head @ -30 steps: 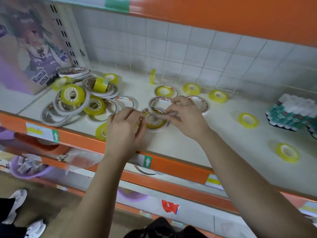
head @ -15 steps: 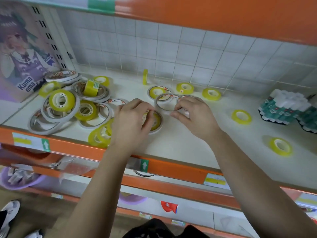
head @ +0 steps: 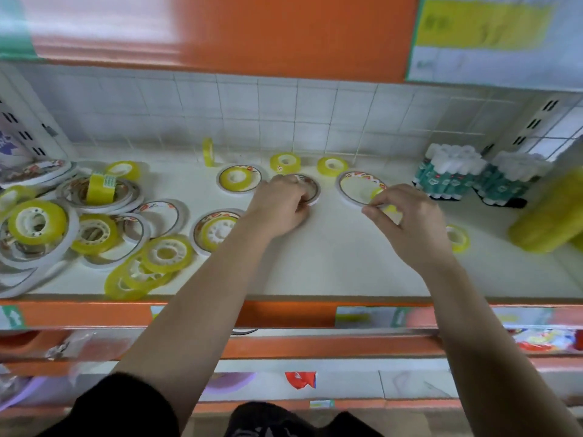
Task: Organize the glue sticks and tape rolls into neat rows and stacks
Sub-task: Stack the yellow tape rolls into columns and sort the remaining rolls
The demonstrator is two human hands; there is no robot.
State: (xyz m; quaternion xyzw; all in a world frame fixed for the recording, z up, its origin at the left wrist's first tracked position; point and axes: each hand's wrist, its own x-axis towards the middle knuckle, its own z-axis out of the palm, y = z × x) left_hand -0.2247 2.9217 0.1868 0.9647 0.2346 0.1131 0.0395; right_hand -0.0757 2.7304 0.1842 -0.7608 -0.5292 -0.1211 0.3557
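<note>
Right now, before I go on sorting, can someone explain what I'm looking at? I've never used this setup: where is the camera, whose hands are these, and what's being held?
There is no machine here. These are a person's two bare hands, filmed by a single camera worn on the head that looks forward and down. They reach onto a white shop shelf with an orange front edge. The left hand grips a flat white-rimmed tape ring. The right hand pinches what looks like a small yellow tape roll, just over a wider tape ring lying flat. A loose pile of tape rolls lies to the left, and bundles of glue sticks stand at the right.
</note>
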